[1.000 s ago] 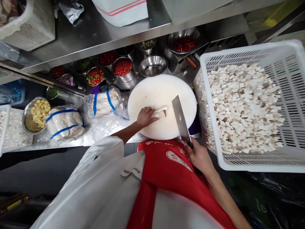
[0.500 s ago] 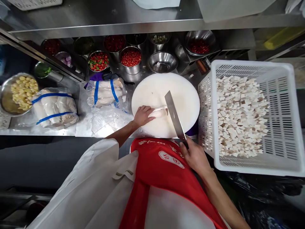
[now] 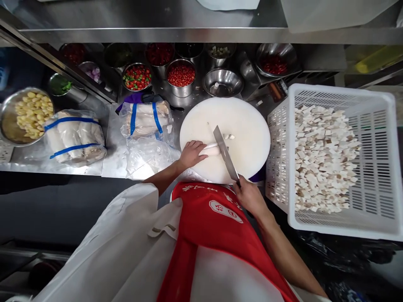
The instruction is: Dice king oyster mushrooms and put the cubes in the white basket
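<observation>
On the round white cutting board (image 3: 248, 126), my left hand (image 3: 192, 154) grips one end of a pale king oyster mushroom (image 3: 211, 150), which looks split lengthwise. My right hand (image 3: 248, 193) is closed around the handle of a cleaver (image 3: 225, 153). Its blade lies across the mushroom's right end, tip pointing away from me. A few small cut mushroom pieces (image 3: 229, 136) sit just right of the blade. Whether the edge has reached the board cannot be made out.
A white plastic basket (image 3: 292, 159) full of mushroom chunks stands at the right. Packed mushrooms (image 3: 147, 119) in plastic lie left of the board, near another taped bundle (image 3: 75, 138). Behind are metal tubs of chopped chillies (image 3: 181, 77), a metal bowl (image 3: 223, 82) and an overhanging steel shelf (image 3: 141, 35).
Small pieces have come off the mushroom's right end and lie beyond the blade. The cleaver has moved slightly left and nearer my left hand. The view has shifted a little.
</observation>
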The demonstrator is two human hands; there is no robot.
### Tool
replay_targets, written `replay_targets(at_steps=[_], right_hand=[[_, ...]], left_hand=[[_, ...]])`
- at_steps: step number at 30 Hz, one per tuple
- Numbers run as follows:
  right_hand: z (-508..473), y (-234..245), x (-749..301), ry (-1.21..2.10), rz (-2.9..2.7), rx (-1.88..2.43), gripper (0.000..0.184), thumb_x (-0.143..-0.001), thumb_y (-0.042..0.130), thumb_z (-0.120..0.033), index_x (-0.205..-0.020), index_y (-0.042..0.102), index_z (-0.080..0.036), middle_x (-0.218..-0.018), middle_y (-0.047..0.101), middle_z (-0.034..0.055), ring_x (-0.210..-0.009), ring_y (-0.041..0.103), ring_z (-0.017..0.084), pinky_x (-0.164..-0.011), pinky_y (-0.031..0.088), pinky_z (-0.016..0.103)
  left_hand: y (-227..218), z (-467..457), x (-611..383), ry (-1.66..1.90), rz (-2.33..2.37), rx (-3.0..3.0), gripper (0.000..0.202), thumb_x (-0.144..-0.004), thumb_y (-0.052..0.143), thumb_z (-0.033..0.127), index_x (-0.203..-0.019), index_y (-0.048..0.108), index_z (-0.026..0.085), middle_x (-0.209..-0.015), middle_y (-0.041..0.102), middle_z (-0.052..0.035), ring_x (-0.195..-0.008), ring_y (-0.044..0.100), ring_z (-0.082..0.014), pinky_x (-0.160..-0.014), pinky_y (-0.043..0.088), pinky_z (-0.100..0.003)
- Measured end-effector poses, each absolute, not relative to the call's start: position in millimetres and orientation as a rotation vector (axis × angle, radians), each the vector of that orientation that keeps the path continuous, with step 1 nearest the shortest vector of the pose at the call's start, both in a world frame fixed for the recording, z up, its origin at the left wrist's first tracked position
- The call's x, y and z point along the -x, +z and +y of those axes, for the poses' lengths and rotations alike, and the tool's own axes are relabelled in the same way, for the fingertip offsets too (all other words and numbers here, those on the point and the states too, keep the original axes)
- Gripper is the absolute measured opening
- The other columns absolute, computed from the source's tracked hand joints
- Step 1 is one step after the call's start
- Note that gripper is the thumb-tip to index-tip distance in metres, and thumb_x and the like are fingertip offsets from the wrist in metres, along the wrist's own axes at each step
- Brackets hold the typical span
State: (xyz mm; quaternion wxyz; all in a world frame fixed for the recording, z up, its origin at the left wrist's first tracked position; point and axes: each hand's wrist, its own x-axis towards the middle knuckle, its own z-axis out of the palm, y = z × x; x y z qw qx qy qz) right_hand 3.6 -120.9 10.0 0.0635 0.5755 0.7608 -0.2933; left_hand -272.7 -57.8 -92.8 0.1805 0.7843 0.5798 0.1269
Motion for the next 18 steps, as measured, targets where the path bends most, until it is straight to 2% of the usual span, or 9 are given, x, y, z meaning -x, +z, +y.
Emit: replay_targets(at_steps=[7,13,18], right_hand=[[-118.7,10.4,1.7,-0.901,2.350,-1.728,0.042,-0.099,0.036,-0.032,-0.130,0.054,-0.010,-0.094,0.074,0.0137,-0.087,0.071,0.027,-0.074,0.048,0.034],[-115.5,10.4,12.7,-0.888,2.310,-1.709,0.041,-0.096,0.041,-0.027,-0.130,0.056,-0.010,-0.094,0.075,0.0133,-0.085,0.070,0.026,-0.073,0.048,0.032],[-112.0,14.0,15.3,-0.918,2.354,-1.704,0.043,-0.096,0.036,-0.033,-0.129,0.055,-0.011,-0.091,0.075,0.0136,-0.083,0.070,0.028,-0.072,0.048,0.034]], left_hand=[[-95.0,-65.9,279.4,0.448,1.657,-2.145,0.045,-0.089,0.064,0.048,-0.125,0.061,0.021,-0.124,0.061,-0.0074,-0.114,0.053,-0.0241,-0.100,0.040,-0.038],[-100.9,-74.8,285.8,0.508,1.637,-2.130,0.038,-0.090,0.063,0.042,-0.122,0.062,0.020,-0.124,0.062,-0.0068,-0.114,0.053,-0.0220,-0.100,0.040,-0.036],[-102.3,-75.3,291.9,0.556,1.630,-2.073,0.036,-0.089,0.065,0.040,-0.118,0.064,0.019,-0.123,0.062,-0.0076,-0.114,0.054,-0.0216,-0.102,0.041,-0.036]])
